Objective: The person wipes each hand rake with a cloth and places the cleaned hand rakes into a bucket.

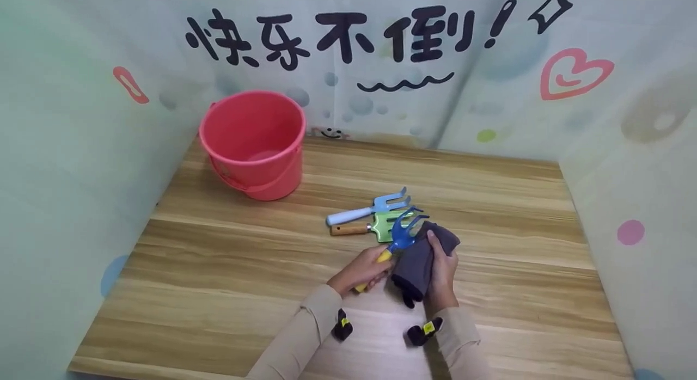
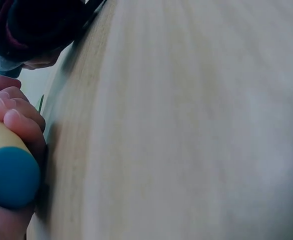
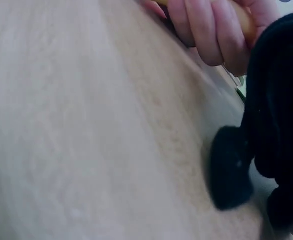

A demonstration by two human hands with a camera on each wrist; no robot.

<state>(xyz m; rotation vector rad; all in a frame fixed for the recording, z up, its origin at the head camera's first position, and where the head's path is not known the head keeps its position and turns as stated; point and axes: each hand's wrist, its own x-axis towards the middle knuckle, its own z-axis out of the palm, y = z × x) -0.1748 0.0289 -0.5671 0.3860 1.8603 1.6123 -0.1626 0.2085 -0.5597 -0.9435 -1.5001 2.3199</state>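
Observation:
In the head view my left hand (image 1: pixel 364 268) grips the yellow handle of a blue hand rake (image 1: pixel 403 238), its prongs pointing away from me. The left wrist view shows the fingers curled round that handle (image 2: pixel 1 135), which ends in a blue cap (image 2: pixel 12 177). My right hand (image 1: pixel 444 271) holds a folded grey cloth (image 1: pixel 418 257) with black edging, thumb laid over its top. A dark loose flap (image 3: pixel 230 170) of it hangs down in the right wrist view. The rake's head is close beside the cloth; whether they touch, I cannot tell.
Just beyond the hands lie a green hand fork (image 1: pixel 383 227) with a wooden handle and a light blue hand rake (image 1: pixel 354 215). A red bucket (image 1: pixel 275 178) stands at the table's back left. Printed fabric walls (image 1: pixel 348 110) enclose the wooden table (image 1: pixel 228 282).

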